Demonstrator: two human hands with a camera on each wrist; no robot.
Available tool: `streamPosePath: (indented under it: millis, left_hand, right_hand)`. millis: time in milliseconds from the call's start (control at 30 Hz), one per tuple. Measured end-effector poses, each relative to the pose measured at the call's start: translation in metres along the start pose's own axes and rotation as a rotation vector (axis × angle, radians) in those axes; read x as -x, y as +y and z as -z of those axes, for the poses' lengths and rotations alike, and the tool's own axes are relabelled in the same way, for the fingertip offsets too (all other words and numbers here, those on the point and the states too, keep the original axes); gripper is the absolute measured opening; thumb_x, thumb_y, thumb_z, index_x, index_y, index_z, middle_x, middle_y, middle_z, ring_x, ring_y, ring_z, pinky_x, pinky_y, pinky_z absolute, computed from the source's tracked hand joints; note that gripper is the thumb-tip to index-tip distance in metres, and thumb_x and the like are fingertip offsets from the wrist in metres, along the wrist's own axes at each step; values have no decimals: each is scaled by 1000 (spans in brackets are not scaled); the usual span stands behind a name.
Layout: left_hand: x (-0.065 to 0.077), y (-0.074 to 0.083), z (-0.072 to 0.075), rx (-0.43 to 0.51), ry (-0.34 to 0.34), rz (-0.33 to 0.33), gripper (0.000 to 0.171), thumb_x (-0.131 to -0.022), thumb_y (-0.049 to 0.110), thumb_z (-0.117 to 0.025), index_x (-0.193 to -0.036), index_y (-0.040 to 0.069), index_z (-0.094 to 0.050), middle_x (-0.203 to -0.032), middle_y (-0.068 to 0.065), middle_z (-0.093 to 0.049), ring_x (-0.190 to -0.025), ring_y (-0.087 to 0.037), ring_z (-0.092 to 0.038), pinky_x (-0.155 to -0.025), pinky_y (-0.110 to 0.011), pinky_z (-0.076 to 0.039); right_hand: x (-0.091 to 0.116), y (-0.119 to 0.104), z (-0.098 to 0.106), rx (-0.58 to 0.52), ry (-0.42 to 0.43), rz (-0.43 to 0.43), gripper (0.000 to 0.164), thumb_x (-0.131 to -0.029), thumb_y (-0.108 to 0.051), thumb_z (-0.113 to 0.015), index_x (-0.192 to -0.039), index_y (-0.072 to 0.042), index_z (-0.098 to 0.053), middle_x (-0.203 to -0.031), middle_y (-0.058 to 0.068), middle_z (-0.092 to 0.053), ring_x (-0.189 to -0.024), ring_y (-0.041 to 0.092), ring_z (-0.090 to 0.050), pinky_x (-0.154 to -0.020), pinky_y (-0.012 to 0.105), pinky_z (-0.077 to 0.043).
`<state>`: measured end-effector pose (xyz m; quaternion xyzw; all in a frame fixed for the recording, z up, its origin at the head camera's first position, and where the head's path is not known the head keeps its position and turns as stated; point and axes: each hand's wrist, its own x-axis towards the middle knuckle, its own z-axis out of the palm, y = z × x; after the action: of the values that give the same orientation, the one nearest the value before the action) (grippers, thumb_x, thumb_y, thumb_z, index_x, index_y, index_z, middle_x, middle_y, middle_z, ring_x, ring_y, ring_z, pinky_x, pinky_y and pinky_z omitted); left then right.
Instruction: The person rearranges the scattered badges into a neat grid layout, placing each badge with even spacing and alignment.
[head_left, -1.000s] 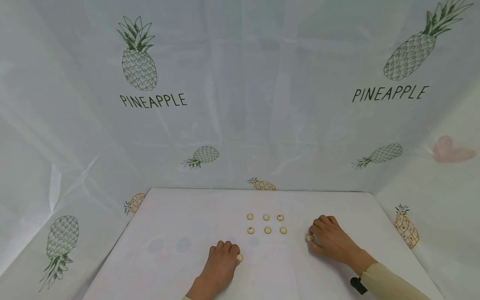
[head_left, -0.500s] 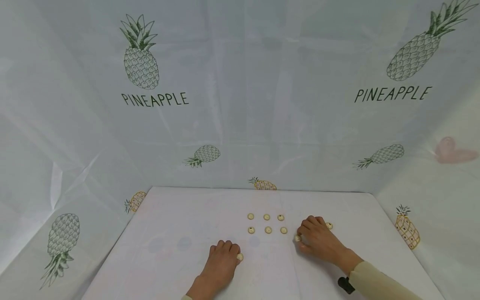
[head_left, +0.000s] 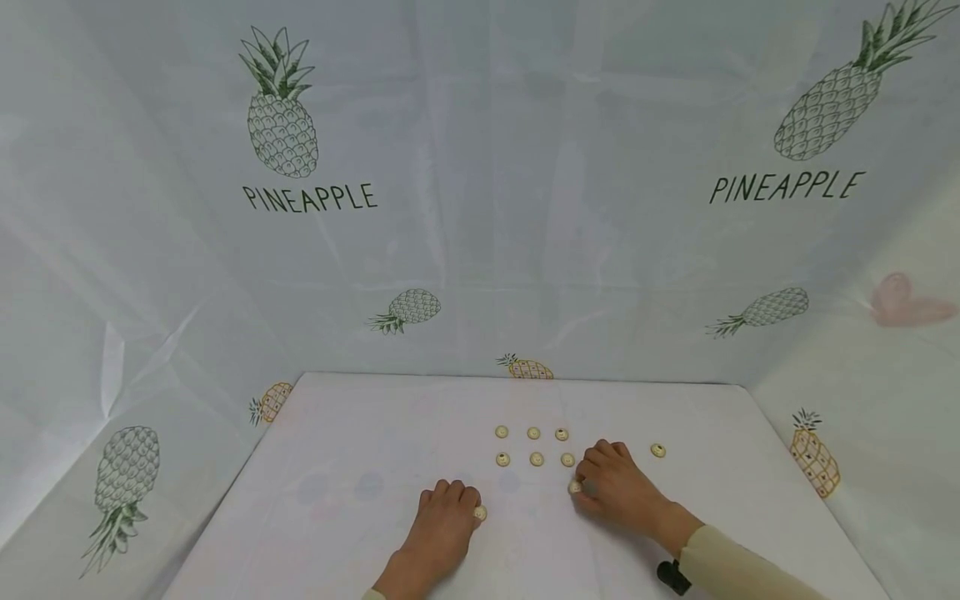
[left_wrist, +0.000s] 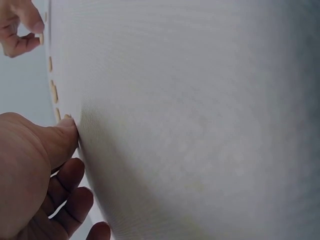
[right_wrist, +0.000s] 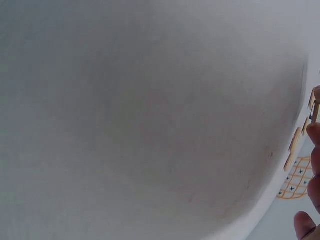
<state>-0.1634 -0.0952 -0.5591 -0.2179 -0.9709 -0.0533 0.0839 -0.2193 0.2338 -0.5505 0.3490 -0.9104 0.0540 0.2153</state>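
Note:
My right hand (head_left: 621, 490) pinches a small round pale wooden disc (head_left: 575, 487) between thumb and fingertip, close over the table. In the left wrist view the same disc (left_wrist: 41, 38) stands on edge between those fingertips. At the front middle, my left hand (head_left: 444, 527) holds another disc (head_left: 481, 513) at its thumb side; the thumb (left_wrist: 62, 137) lies against it in the left wrist view. Two short rows of similar discs (head_left: 536, 459) lie behind the hands. The nearer row's right-hand disc (head_left: 567, 460) is just beyond the right fingertips. Small dark marks show on some discs.
A single disc (head_left: 657, 451) lies to the right, behind the right forearm. The pale cloth-covered table (head_left: 322, 517) ends at a back edge against hanging sheets (head_left: 510, 208) printed with pineapples. A black strap piece (head_left: 673, 577) hangs beneath the right sleeve.
My right hand has moved left and slightly nearer with its disc, toward the rows. The single disc on the right has come out from behind it. The left hand stays in place.

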Motion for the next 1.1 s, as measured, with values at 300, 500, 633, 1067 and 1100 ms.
streamPosePath:
  millis: [300,500,633,1067,1100]
  left_hand:
    - [-1,1,3,48,-30,26,20,-94,32,-78,-102,20,-64,-93,6,-57,-86,-14,-44,-75,-37,-39]
    - [-1,0,3,42,-21,25,20,-93,31,-79,-101,19,-65,-93,5,-58,-86,-14,-45,-74,-37,-40]
    - [-1,0,2,52,-11,20,20,-93,31,-78,-101,19,-64,-92,6,-57,-85,-14,-44,-74,-37,-39]
    - [-1,1,3,67,-31,37,20,-95,32,-77,-101,19,-64,-93,6,-55,-86,-14,-43,-76,-37,-38]
    - [-1,1,4,69,-35,39,19,-95,32,-77,-101,19,-64,-93,6,-55,-86,-14,-43,-76,-37,-39]
  right_hand:
    - [-1,-5,-4,-8,-50,-27,19,-87,-34,-85,-88,-20,-71,-89,-10,-60,-88,12,-45,-83,40,-40]
    - [-2,-4,-3,-9,-96,-52,18,-89,-36,-82,-93,-20,-73,-93,-9,-62,-91,13,-46,-86,41,-40]
    - [-3,-5,-3,-39,-98,-46,13,-91,-32,-81,-93,-21,-74,-93,-10,-62,-91,11,-46,-84,39,-39]
    - [-4,-4,-2,-53,-86,-51,11,-91,-30,-81,-93,-21,-75,-93,-11,-62,-91,10,-46,-85,39,-40]
    - [-4,-3,-1,-59,-102,-68,13,-92,-32,-81,-94,-21,-75,-94,-11,-63,-93,10,-47,-87,40,-40]
